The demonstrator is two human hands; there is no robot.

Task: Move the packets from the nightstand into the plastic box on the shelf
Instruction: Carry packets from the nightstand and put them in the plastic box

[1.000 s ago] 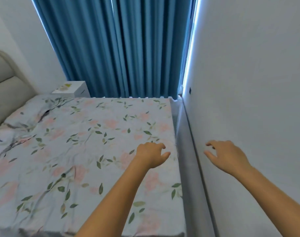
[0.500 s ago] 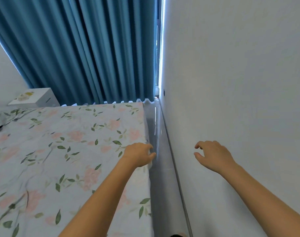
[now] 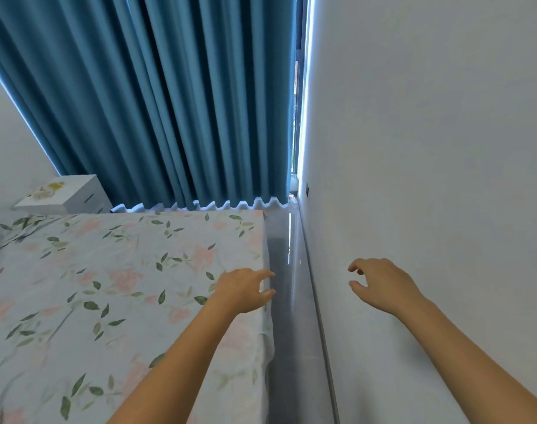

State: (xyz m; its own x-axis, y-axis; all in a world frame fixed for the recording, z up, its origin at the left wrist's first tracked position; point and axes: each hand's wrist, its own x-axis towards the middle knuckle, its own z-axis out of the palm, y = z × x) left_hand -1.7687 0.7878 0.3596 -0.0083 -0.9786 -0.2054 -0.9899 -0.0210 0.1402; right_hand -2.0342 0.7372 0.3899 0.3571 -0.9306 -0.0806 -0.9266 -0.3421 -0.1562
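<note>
A white nightstand [image 3: 77, 198] stands far off at the left, beyond the bed, beside the curtain. Pale yellowish packets [image 3: 47, 191] lie on its top. My left hand [image 3: 245, 289] hovers over the bed's right edge, fingers loosely spread, holding nothing. My right hand [image 3: 380, 283] hangs in the air in front of the white wall, fingers loosely curled, also holding nothing. Neither the shelf nor the plastic box is in view.
A bed with a floral sheet [image 3: 108, 286] fills the lower left. A narrow strip of grey floor [image 3: 287, 301] runs between bed and white wall [image 3: 429, 148]. Blue curtains [image 3: 169, 102] hang at the far end.
The view has swung to the right, so the bed and nightstand slid left in the frame. Both hands stay raised and hold nothing; the left fingers have spread a little.
</note>
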